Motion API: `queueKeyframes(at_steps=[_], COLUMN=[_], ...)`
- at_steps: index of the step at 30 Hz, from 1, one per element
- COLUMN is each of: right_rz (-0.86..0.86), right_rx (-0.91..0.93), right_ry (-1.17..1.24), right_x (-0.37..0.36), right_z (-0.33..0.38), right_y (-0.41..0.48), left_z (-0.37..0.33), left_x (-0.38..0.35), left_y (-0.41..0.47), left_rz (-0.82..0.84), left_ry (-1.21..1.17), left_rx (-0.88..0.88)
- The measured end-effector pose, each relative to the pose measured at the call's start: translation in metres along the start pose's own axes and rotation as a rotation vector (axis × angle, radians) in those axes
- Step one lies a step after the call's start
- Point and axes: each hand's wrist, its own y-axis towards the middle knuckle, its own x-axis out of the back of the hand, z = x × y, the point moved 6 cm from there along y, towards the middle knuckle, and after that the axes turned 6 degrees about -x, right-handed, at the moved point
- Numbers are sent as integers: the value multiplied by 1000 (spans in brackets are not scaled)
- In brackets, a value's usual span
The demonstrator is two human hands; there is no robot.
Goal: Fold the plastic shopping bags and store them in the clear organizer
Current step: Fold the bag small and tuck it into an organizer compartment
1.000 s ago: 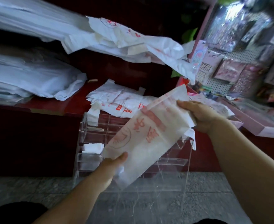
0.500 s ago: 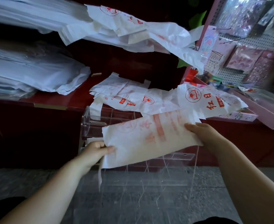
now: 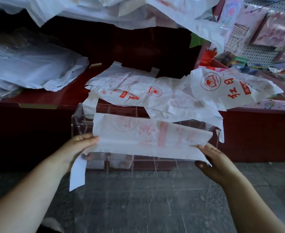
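A stack of white bags (image 3: 29, 71) lies at the far left end of a dark red desk (image 3: 37, 100). Just right of it and lower, the left hand (image 3: 78, 147) grips the left end of a folded bag (image 3: 146, 138), thumb on top and fingers curled beneath. A handle strip (image 3: 77, 174) of the bag hangs down below this hand. The folded bag is a long white band with faint red print, held level in the air between both hands, in front of the desk's front edge and just above the clear organizer (image 3: 81, 118). The organizer stands on the grey floor (image 3: 138, 199) against the desk front; its divided compartments show through the walls. Behind, loose bags (image 3: 138, 91) with red emblems sprawl over the desk's front edge. The right hand (image 3: 212, 158) pinches the bag's lower right corner between fingers and thumb. At far right, a pegboard (image 3: 256, 52) carries pink packets.
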Motion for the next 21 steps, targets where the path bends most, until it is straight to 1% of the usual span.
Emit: queueKeyframes(at_steps=[2,4,7,8,9,10,11,12,13,14,16,18,21], right_rz=[55,146,104,92,53,2,-54,-64,-26,1,38,20,-47], right_rx=[42,73,65,54,45,74,115,111,98,85,95,131,187], right_ry=[80,81,122,103,58,43,25,52,88,68,-32,-118,-223], right_x=[1,-2,4,5,6,7,9,10,8,3,-2,0,1], right_z=[3,5,3,4,6,9,13,14,13,13,13,14,19], right_y=[3,7,11,9,7,6,5,4,3,-1,-4,-5,-9], left_z=[2,6,9,7,4,0,-3,-4,-5,-5,-5,-5,-3], left_x=[1,-1,-10,-14,-16,-19,-17,-15,-14,-15,-18,-20,-13], left_y=[4,8,1,-2,0,0,2,4,4,4,-3,-9,-4], left_rz=[-22,-33,9,12,20,13,-34,-67,-85,-84,-44,-18,-19], left_ry=[-32,-40,-64,-72,-73,-63,-54,-27,3,39,221,381,487], left_rx=[20,31,23,21,12,11,27,49,48,11,-82,-150,-160])
